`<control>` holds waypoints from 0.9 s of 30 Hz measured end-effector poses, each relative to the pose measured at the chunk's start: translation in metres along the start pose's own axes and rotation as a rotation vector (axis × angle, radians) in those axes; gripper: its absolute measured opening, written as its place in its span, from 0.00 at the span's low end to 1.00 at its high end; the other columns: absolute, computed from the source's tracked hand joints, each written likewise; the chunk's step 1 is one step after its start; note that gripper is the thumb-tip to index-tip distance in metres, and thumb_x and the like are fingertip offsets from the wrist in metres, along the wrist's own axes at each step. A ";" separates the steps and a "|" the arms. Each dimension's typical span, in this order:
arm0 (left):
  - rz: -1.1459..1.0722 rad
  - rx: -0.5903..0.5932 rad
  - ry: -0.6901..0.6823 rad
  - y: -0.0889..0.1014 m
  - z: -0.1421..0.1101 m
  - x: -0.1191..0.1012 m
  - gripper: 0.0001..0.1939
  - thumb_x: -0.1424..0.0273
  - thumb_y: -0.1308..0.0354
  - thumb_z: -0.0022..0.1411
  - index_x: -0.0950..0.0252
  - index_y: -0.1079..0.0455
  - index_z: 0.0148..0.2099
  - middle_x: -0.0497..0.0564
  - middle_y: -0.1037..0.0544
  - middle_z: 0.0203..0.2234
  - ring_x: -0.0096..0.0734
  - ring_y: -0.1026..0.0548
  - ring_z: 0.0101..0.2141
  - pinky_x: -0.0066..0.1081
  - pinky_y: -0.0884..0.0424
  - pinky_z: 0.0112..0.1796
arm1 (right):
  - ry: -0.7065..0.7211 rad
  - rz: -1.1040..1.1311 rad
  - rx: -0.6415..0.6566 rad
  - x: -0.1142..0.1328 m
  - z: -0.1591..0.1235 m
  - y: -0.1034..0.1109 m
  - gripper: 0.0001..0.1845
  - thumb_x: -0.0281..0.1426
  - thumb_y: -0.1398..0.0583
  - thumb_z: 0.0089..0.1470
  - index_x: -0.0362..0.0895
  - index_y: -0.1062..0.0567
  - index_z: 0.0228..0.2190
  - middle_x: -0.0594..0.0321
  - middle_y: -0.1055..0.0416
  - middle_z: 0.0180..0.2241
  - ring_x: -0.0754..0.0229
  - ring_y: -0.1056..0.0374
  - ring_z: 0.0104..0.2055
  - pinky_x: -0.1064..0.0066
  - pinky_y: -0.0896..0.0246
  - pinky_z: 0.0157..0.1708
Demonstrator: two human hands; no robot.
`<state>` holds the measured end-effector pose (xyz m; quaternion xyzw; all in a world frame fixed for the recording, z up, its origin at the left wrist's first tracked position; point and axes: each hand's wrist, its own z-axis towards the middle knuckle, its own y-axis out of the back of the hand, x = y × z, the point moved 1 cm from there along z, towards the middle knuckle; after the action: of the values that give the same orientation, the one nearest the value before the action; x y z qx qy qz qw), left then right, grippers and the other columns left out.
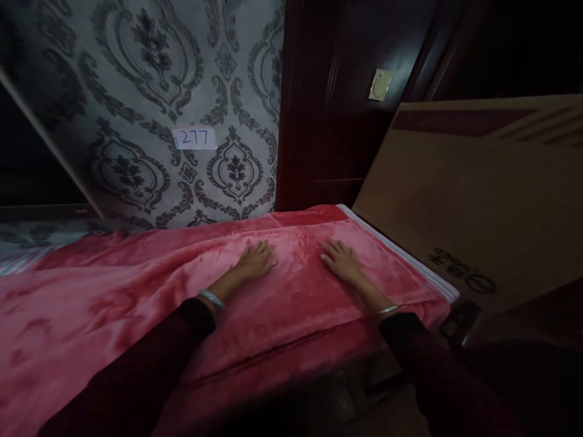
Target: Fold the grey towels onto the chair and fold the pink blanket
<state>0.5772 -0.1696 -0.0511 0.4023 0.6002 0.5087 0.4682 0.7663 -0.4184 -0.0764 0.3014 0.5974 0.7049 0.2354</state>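
Note:
A pink-red plush blanket (291,303) lies spread out in front of me, hanging over the near edge. My left hand (255,261) rests flat on it, left of the middle, fingers spread. To the right, my right hand (340,261) is also laid flat on the plush, with its fingers apart. Neither hand holds anything. Around the hands the cloth is fairly smooth, while folds and creases run across its left part. A pale striped cloth edge (401,252) shows along the right end.
Behind the blanket stands a wall with patterned wallpaper (150,54) and a paper label (195,138) reading 277. A dark red wooden panel (319,109) carries a switch plate (379,85). A large cardboard box (478,200) leans at the right, close to the blanket's end.

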 end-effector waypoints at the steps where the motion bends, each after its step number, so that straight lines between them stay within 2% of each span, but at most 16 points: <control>1: -0.011 0.010 -0.006 -0.002 0.008 -0.003 0.36 0.53 0.59 0.72 0.62 0.50 0.75 0.62 0.52 0.74 0.51 0.54 0.73 0.61 0.57 0.67 | -0.009 -0.002 0.023 0.005 0.007 -0.001 0.32 0.46 0.55 0.69 0.55 0.42 0.70 0.59 0.51 0.73 0.41 0.56 0.74 0.36 0.55 0.66; 3: 0.000 0.011 0.048 -0.007 0.019 0.003 0.35 0.52 0.60 0.72 0.61 0.50 0.75 0.61 0.53 0.74 0.50 0.54 0.73 0.60 0.59 0.68 | -0.010 -0.013 0.045 0.010 0.016 -0.008 0.32 0.46 0.55 0.70 0.54 0.43 0.70 0.58 0.54 0.74 0.42 0.57 0.74 0.38 0.56 0.67; 5: 0.035 -0.006 0.165 -0.010 0.022 0.019 0.35 0.52 0.61 0.73 0.62 0.49 0.75 0.61 0.53 0.75 0.51 0.55 0.73 0.59 0.59 0.68 | 0.014 -0.036 0.036 0.009 0.022 -0.018 0.33 0.47 0.56 0.70 0.53 0.44 0.71 0.58 0.55 0.74 0.42 0.58 0.75 0.40 0.58 0.68; 8: 0.084 -0.072 0.300 -0.011 0.020 0.046 0.36 0.52 0.61 0.73 0.64 0.47 0.75 0.63 0.52 0.74 0.55 0.55 0.73 0.61 0.58 0.67 | 0.082 -0.062 0.028 -0.009 0.030 -0.026 0.33 0.48 0.57 0.71 0.53 0.45 0.71 0.57 0.55 0.74 0.44 0.58 0.75 0.41 0.61 0.69; 10: 0.109 -0.109 0.339 -0.012 0.018 0.056 0.35 0.52 0.61 0.72 0.64 0.45 0.74 0.64 0.50 0.73 0.58 0.52 0.72 0.63 0.56 0.66 | 0.071 -0.074 0.035 -0.029 0.038 -0.025 0.33 0.48 0.58 0.71 0.54 0.45 0.71 0.57 0.55 0.74 0.45 0.59 0.75 0.40 0.61 0.69; 13: 0.139 -0.147 0.369 -0.013 0.020 0.059 0.35 0.52 0.60 0.72 0.62 0.43 0.73 0.63 0.47 0.73 0.59 0.50 0.72 0.65 0.54 0.66 | -0.064 -0.084 0.049 -0.059 0.055 -0.017 0.34 0.50 0.59 0.70 0.55 0.46 0.71 0.58 0.57 0.75 0.44 0.60 0.75 0.38 0.61 0.69; 16: 0.144 -0.145 0.376 -0.014 0.022 0.057 0.34 0.53 0.60 0.71 0.62 0.43 0.73 0.62 0.46 0.73 0.57 0.51 0.72 0.63 0.54 0.66 | -0.176 -0.071 0.078 -0.077 0.076 -0.012 0.35 0.52 0.60 0.70 0.56 0.47 0.72 0.59 0.59 0.75 0.44 0.62 0.76 0.39 0.62 0.69; 21: 0.159 -0.170 0.423 -0.016 0.024 0.060 0.35 0.51 0.57 0.70 0.62 0.42 0.73 0.63 0.46 0.73 0.59 0.49 0.71 0.62 0.54 0.66 | -0.228 -0.076 0.106 -0.088 0.112 -0.015 0.36 0.54 0.61 0.69 0.58 0.49 0.72 0.63 0.61 0.75 0.44 0.64 0.76 0.39 0.63 0.69; 27: 0.165 -0.169 0.435 -0.018 0.024 0.063 0.35 0.53 0.54 0.70 0.63 0.41 0.72 0.64 0.45 0.72 0.59 0.47 0.71 0.61 0.52 0.66 | -0.258 -0.112 0.096 -0.101 0.145 -0.020 0.35 0.50 0.61 0.70 0.54 0.47 0.72 0.58 0.60 0.75 0.45 0.64 0.76 0.39 0.61 0.69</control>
<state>0.5857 -0.1061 -0.0799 0.2903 0.6073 0.6681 0.3170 0.9397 -0.3831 -0.0957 0.3666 0.6110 0.6169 0.3343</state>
